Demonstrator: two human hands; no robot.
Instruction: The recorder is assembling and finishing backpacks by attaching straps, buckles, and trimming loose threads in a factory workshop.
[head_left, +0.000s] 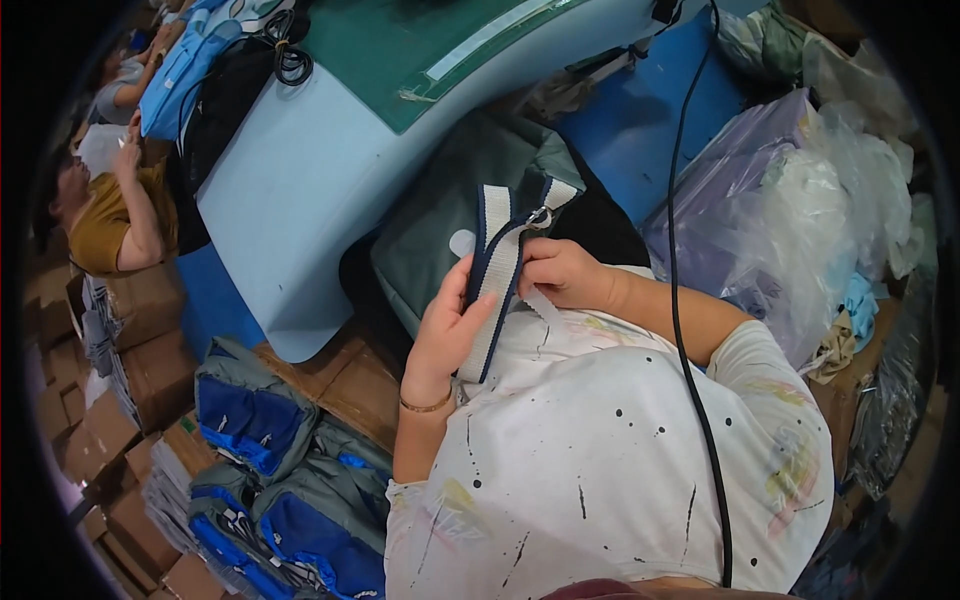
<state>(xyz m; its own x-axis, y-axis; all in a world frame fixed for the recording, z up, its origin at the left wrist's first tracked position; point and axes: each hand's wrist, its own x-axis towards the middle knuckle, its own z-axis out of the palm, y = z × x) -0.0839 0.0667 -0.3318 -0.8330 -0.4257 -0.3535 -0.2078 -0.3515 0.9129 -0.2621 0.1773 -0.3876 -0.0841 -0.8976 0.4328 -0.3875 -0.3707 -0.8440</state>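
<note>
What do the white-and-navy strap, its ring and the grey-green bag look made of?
Strap: matte woven webbing, probably synthetic, by its grainy surface. Ring: shiny, likely metal, by its glints. Bag: soft, dull fabric, perhaps polyester, by its creases.

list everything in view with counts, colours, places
strap: 1, white with navy edges, centre
metal ring: 1, silvery, upper strap
bag: 1, grey-green, under the strap
table: 1, pale blue, upper left to centre
mat: 1, green, on the table
coiled cable: 1, black, top left
hanging cable: 1, black, right of centre
backpacks: several, grey-green and blue, lower left
cardboard boxes: many, brown, far left
plastic wrapping: count unclear, clear, right
wrapped bundle: 1, purple, right
other people: at least 2, one in mustard, upper left
shirt: 1, white with dark marks, lower centre
left hand: 1, bare, holding the strap
right hand: 1, bare, at the strap's right edge
</note>
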